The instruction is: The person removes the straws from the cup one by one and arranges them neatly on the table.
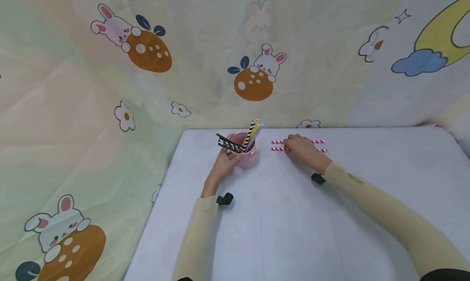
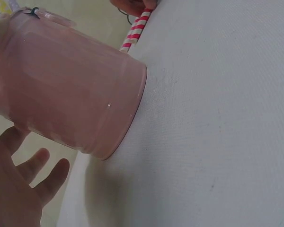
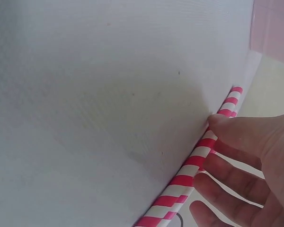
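Observation:
My left hand (image 1: 223, 164) holds a translucent pink cup (image 1: 248, 162) at its left side, thumb in front and some fingers behind. Black patterned straws (image 1: 228, 144) lean left out of the cup; striped, yellow and purple straws (image 1: 254, 135) lean right. To the right, two red-and-white striped straws lie parallel on the table. My right hand (image 1: 302, 150) is over their middle. In the right wrist view, thumb and fingertips pinch the nearer striped straw (image 3: 182, 181); the farther one is mostly hidden behind it.
A white cloth covers the table (image 1: 279, 224). Behind it and at the left hangs a pale curtain (image 1: 205, 60) printed with rabbits, flowers and a moon. Small black devices (image 1: 225, 198) sit at both wrists.

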The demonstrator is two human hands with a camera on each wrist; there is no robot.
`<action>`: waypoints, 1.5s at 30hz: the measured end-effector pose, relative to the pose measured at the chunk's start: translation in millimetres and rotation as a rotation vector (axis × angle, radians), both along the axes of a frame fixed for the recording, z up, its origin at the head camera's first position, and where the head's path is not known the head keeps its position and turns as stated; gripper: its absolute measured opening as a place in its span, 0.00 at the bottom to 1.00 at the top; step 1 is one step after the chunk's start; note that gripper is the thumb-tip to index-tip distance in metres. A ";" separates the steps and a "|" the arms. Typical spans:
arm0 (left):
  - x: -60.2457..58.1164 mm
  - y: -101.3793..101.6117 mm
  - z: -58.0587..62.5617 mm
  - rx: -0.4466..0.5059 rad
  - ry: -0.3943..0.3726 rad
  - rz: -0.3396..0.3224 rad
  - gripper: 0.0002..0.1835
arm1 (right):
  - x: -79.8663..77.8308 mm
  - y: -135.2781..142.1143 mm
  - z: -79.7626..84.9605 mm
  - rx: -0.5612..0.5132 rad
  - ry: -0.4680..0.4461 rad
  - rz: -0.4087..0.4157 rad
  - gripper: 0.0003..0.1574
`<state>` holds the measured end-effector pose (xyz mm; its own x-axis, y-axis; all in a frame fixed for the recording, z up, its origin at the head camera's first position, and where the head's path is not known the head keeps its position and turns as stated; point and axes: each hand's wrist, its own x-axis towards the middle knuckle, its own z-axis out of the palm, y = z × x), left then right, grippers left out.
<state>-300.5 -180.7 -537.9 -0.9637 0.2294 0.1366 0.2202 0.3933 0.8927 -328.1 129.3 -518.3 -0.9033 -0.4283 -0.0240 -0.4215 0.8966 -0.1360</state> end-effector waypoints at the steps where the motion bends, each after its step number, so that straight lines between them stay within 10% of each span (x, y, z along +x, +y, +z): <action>1: 0.2 0.5 0.4 0.005 -0.005 0.002 0.45 | 0.3 0.8 0.9 -0.005 0.004 0.004 0.15; 9: 3.2 2.8 6.0 -0.012 -0.023 0.012 0.45 | 3.7 1.5 9.3 -0.096 -0.045 -0.028 0.26; 18: 20.9 8.4 41.3 -0.035 -0.052 -0.014 0.45 | 5.7 -0.2 15.8 -0.326 -0.235 -0.096 0.41; 26: 3.6 3.1 5.4 -0.006 -0.029 0.014 0.45 | 12.2 -5.0 12.9 -0.703 -0.352 -0.190 0.52; 45: -2.7 1.7 -2.8 0.058 0.030 -0.006 0.44 | 24.2 -63.3 7.1 -1.303 -0.362 -0.179 0.41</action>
